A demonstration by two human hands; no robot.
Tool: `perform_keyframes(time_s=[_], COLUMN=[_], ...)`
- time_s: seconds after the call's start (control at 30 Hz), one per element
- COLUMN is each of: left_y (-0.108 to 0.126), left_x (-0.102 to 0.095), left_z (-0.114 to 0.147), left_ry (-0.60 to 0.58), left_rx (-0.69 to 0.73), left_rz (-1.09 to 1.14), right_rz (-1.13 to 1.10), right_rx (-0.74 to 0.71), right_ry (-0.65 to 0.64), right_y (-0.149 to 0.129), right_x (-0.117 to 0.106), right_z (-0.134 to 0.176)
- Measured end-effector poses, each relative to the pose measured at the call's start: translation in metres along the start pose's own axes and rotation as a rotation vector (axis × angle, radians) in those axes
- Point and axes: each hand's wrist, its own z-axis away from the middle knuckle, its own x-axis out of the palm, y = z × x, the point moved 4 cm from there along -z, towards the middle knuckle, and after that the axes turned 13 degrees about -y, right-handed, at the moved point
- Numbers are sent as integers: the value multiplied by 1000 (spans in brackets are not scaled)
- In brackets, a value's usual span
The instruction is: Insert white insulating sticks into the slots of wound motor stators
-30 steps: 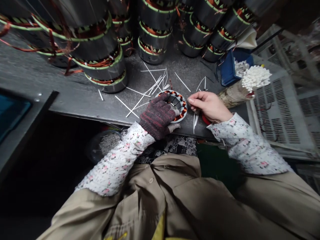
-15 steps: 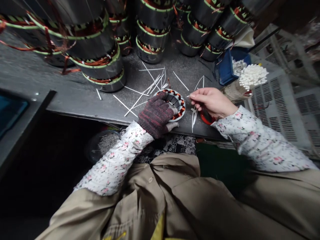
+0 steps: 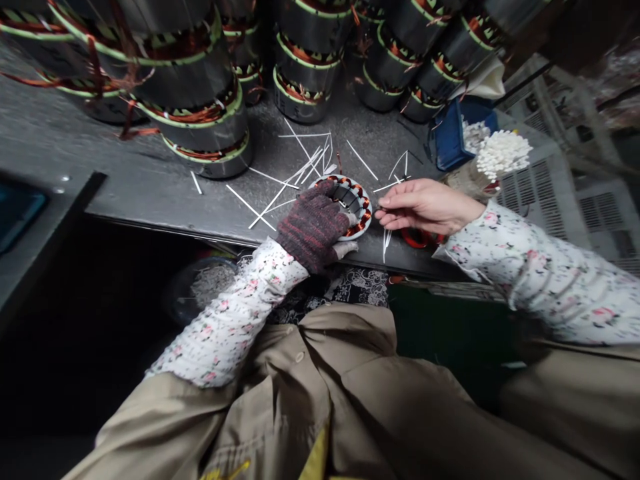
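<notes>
My left hand [image 3: 314,225], in a dark knitted glove with bare-looking pale fingertips, grips a small ring-shaped motor stator [image 3: 367,212] with copper coils and a pale rim. Its thumb stays low at the near side, the fingers over the ring. Just right of the stator, my bare right hand [image 3: 423,205] is closed in a pinch; whatever lies between thumb and forefinger is too small to make out. Below that hand, a red-handled tool [image 3: 416,238] is partly covered. Thin white sticks [image 3: 273,205] lie scattered around the stator on the grey worktop [image 3: 165,200].
Stacked wound stators [image 3: 205,127] line the far side of the worktop. At right stand a blue bin [image 3: 445,137] of white pieces and a bundle of white sticks [image 3: 503,155], beside pale plastic crates [image 3: 545,193]. A bowl [image 3: 213,283] of white bits sits below the edge.
My right hand has turned slightly and its fingertips have dropped a little lower beside the stator. The white tip at its fingers no longer shows there. My left hand keeps its hold.
</notes>
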Motion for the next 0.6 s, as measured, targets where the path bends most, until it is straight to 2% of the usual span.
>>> perform_keyframes(time_s=[0.1, 0.27, 0.47, 0.6], left_y=[2, 2, 2, 3], left_x=[0, -1, -1, -3], left_z=[0, 1, -1, -1], left_ry=[-73, -43, -67, -93], left_rx=[-33, -28, -51, -56], left_rz=[-50, -53, -48, -36], right_rz=[-49, -76, -39, -132], right_rx=[3, 15, -50, -4], right_ry=[-17, 159, 65, 127], right_y=[1, 0, 1, 11], right_x=[6, 6, 13, 16], right_z=[5, 9, 11, 16])
